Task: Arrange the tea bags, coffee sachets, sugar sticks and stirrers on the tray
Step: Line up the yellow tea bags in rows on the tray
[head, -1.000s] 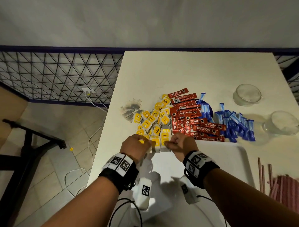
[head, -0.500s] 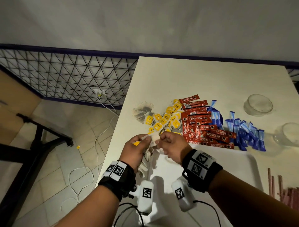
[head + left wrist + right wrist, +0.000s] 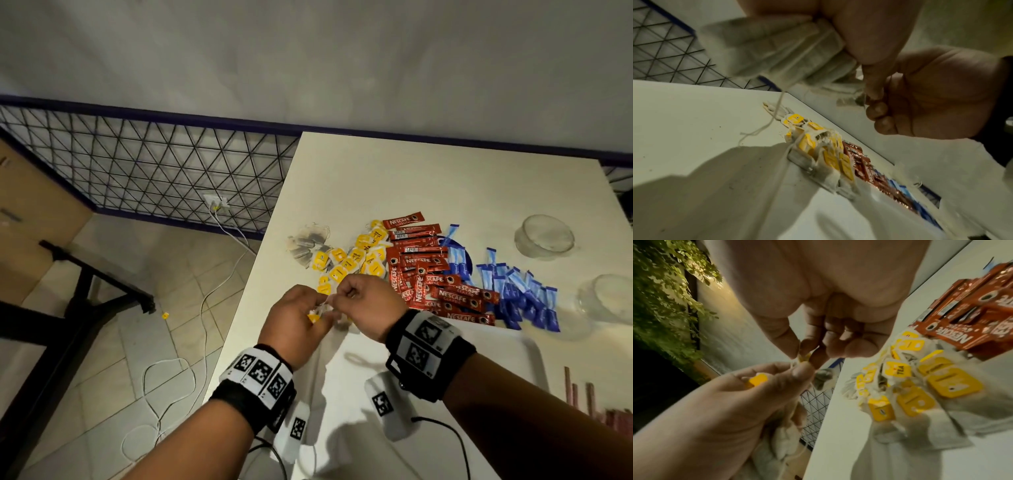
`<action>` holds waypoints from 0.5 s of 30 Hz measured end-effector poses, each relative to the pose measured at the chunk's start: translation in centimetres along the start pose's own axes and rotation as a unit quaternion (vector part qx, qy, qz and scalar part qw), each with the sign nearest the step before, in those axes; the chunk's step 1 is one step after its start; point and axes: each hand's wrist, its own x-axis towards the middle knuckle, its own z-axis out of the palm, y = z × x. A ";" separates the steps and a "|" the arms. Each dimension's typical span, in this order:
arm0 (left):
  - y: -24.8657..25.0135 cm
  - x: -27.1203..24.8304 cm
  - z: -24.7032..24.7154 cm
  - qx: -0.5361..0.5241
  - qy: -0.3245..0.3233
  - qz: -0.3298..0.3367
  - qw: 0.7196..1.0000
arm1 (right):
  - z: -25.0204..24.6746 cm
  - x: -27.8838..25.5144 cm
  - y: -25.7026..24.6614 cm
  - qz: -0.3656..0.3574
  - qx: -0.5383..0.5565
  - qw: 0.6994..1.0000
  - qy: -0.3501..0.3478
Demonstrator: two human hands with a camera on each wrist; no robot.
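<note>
1. The left hand (image 3: 294,322) clutches a bunch of tea bags (image 3: 781,48) above the tray's (image 3: 507,346) near-left corner.
2. The right hand (image 3: 368,301) pinches one yellow tag (image 3: 804,357), apparently untangling strings.
3. Nothing seems arranged yet: the tea pile (image 3: 346,260), coffee sachets (image 3: 431,274), sugar sticks (image 3: 513,287) and stirrers (image 3: 582,394) all lie on the table (image 3: 411,178), off the tray.

Head: we look down from above, table edge (image 3: 239,301) toward 11 o'clock.
Wrists: we sit close under each palm.
Shared: tea bags (image 3: 346,260) (image 3: 818,146) (image 3: 920,386).
</note>
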 end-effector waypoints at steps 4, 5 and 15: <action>1.0 0.9 -1.1 -0.148 -0.013 -0.152 0.977 | -1.0 0.0 -0.6 -0.084 -0.017 0.996 0.011; 1.3 1.0 -1.5 -0.195 -0.030 -0.185 0.963 | -1.3 0.1 -0.8 -0.115 -0.040 0.992 -0.005; 0.9 1.6 -1.6 -0.165 -0.096 -0.258 0.947 | -2.5 1.0 -2.4 -0.078 -0.126 0.986 -0.080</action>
